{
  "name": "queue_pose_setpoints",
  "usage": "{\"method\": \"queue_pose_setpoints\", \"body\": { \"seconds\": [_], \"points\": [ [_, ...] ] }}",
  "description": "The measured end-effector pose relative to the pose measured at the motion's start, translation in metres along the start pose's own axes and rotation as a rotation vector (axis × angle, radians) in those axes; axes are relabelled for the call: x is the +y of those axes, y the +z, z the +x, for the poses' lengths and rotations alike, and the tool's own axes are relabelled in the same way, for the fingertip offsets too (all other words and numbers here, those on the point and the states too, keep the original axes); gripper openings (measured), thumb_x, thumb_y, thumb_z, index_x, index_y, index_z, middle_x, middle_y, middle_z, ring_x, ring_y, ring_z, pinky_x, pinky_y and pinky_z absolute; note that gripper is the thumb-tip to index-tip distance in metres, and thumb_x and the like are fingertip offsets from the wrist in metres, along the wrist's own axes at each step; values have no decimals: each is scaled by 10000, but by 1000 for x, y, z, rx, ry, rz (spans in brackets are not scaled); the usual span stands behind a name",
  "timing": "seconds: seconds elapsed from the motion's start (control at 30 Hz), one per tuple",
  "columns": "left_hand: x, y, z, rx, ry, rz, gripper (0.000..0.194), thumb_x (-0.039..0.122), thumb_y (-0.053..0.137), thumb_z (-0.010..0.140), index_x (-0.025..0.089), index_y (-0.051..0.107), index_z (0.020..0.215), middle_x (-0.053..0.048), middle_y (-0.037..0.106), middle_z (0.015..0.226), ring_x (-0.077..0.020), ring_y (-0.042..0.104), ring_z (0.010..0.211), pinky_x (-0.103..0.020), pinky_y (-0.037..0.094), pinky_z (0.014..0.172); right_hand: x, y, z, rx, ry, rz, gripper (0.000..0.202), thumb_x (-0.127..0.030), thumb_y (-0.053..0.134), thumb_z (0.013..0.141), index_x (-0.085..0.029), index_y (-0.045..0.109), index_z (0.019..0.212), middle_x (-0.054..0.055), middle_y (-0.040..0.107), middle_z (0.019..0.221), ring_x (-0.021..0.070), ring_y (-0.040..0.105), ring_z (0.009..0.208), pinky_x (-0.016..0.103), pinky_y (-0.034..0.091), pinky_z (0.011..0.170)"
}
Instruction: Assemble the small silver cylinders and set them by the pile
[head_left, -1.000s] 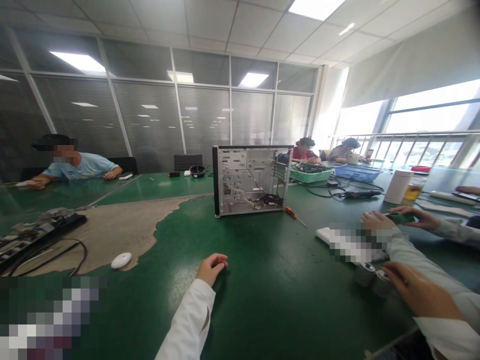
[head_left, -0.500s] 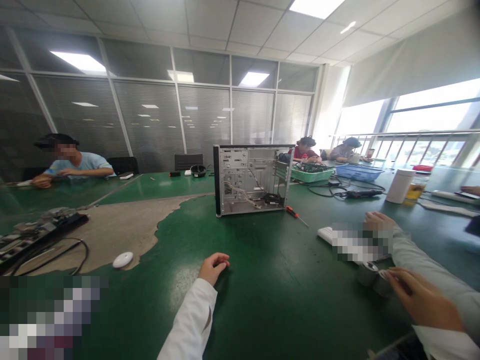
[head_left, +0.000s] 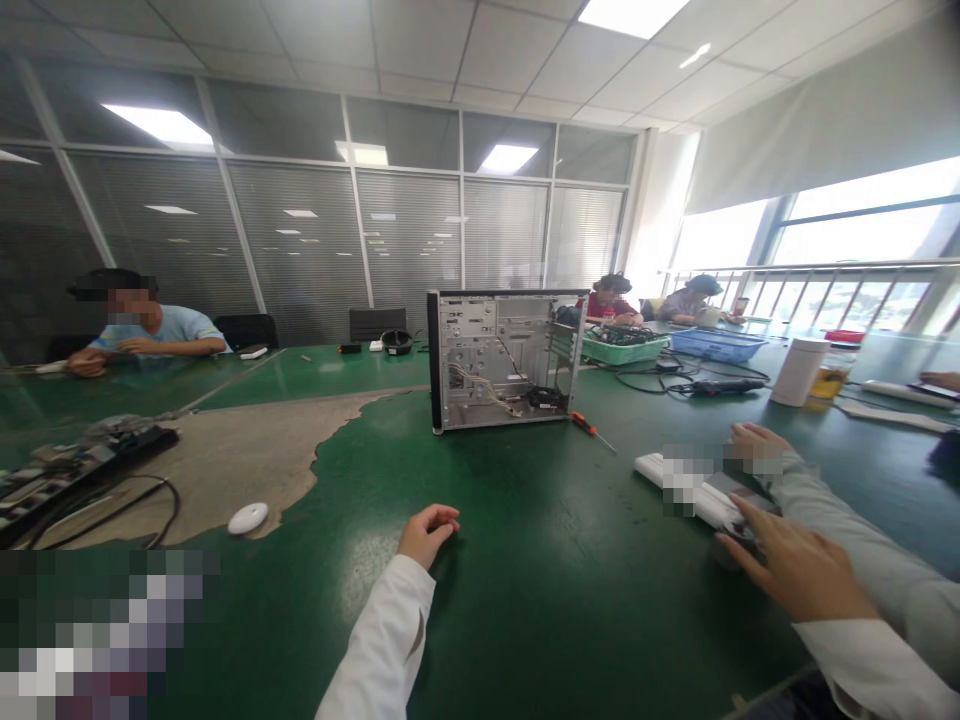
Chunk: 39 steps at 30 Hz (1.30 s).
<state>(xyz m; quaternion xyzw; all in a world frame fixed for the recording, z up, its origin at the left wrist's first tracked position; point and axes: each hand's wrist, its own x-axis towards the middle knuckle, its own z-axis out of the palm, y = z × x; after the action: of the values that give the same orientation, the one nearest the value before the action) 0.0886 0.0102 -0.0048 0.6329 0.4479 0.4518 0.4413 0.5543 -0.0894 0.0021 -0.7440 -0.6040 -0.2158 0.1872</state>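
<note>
My left hand (head_left: pixel 429 535) rests on the green tabletop with loosely curled fingers and a gap at the thumb; nothing shows in it. At the right, my right hand (head_left: pixel 806 560) reaches over a small dark grey can (head_left: pixel 727 553), thumb and fingers around its top. The hand hides most of it. Just beyond lies a long white object (head_left: pixel 651 470), partly blurred out, beside another person's forearm and hand (head_left: pixel 757 445). Farther forward stands an open computer case (head_left: pixel 472 345) with loose cables inside. An orange-handled screwdriver (head_left: pixel 585 424) lies by its right corner.
A round white object (head_left: pixel 248 517) and a circuit-board assembly (head_left: pixel 82 460) with a black cable lie left. Green (head_left: pixel 626 350) and blue baskets (head_left: pixel 720 345), a white bottle (head_left: pixel 800 372) and a jar (head_left: pixel 829 380) stand right. Other people sit around the table.
My right hand has moved left and forward, from pinching at the top of the grey cans to reaching over one. My left hand stays put.
</note>
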Motion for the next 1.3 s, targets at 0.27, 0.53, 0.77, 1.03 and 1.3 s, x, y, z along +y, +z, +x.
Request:
{"method": "queue_pose_setpoints", "body": {
  "seconds": [0.27, 0.53, 0.77, 1.03, 1.3],
  "points": [
    [-5, 0, 1, 23, 2, -22, 175, 119, 517, 580, 127, 578, 743, -26, 623, 625, -142, 571, 636, -268, 423, 673, -3, 24, 28, -200, -157, -142, 335, -267, 399, 675, -193, 502, 985, 89, 601, 812, 216, 571, 682, 359, 394, 666],
    [1, 1, 0, 8, -12, -15, 169, 127, 520, 581, 132, 582, 739, -28, 620, 630, -145, 566, 644, -279, 420, 688, -134, -9, 20, -166, -338, 290, 332, -293, 379, 724, -198, 447, 1035, 72, 569, 890, 201, 525, 825, 339, 402, 713],
    [1, 1, -1, 12, 4, -36, 254, 50, 478, 546, 132, 573, 768, -25, 621, 673, -153, 567, 698, -292, 416, 725, -296, -8, 13, -138, -477, 832, 448, -172, 437, 687, -209, 351, 1124, 56, 515, 957, 173, 467, 896, 338, 386, 793],
    [-6, 1, 3, 103, 78, -114, 497, -35, 430, 473, 157, 506, 924, -50, 571, 978, -189, 502, 944, -320, 349, 864, -355, 16, 10, -187, -428, 1226, 694, -59, 432, 602, -219, 166, 1222, 69, 348, 1186, 180, 354, 1078, 367, 341, 881],
    [1, 3, -3, 133, 120, 89, 445, -7, 510, 482, 152, 487, 896, -46, 565, 912, -189, 511, 898, -318, 355, 835, -336, 29, 16, -342, -397, 1296, 575, -34, 423, 554, -199, 329, 1096, 68, 443, 1054, 150, 483, 884, 226, 445, 558]
  ]
}}
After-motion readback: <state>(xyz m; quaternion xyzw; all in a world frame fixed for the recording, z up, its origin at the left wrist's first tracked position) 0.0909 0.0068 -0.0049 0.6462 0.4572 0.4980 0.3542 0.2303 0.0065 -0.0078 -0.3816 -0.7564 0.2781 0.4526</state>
